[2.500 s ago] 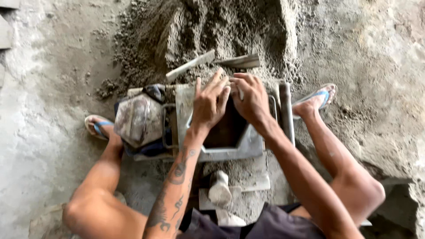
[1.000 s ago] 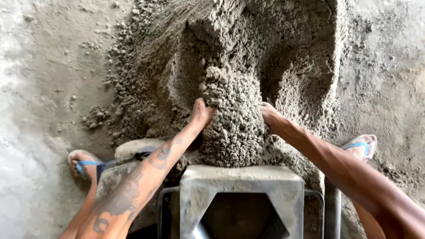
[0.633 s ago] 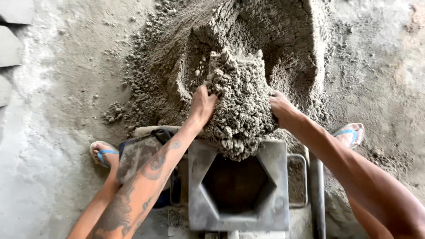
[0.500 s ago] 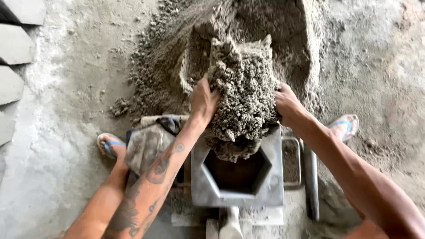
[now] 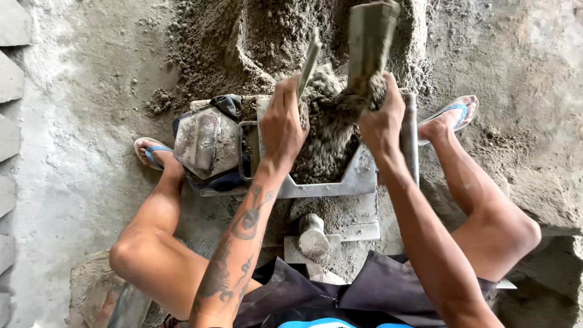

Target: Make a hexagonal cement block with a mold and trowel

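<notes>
A square grey metal mould [image 5: 355, 180] stands on the floor between my legs, heaped with damp grey cement mix [image 5: 325, 143]. My left hand [image 5: 282, 124] rests over the mould's left side, gripping a thin flat metal strip [image 5: 310, 59] that points up toward the pile. My right hand [image 5: 382, 118] is at the mould's right side, closed on a wider flat metal plate [image 5: 369, 36] caked with mix. Both pieces dig into the mix in the mould.
A large pile of cement mix [image 5: 255, 36] lies just beyond the mould. A hexagonal metal block [image 5: 206, 141] sits on dark cloth at the left. Grey pavers [image 5: 9, 85] line the left edge. A round-headed metal handle [image 5: 313, 235] lies near my lap.
Earlier both hands dragged a heap of mix from the pile into the empty mould. Now the mould is full and each hand grips a flat metal piece.
</notes>
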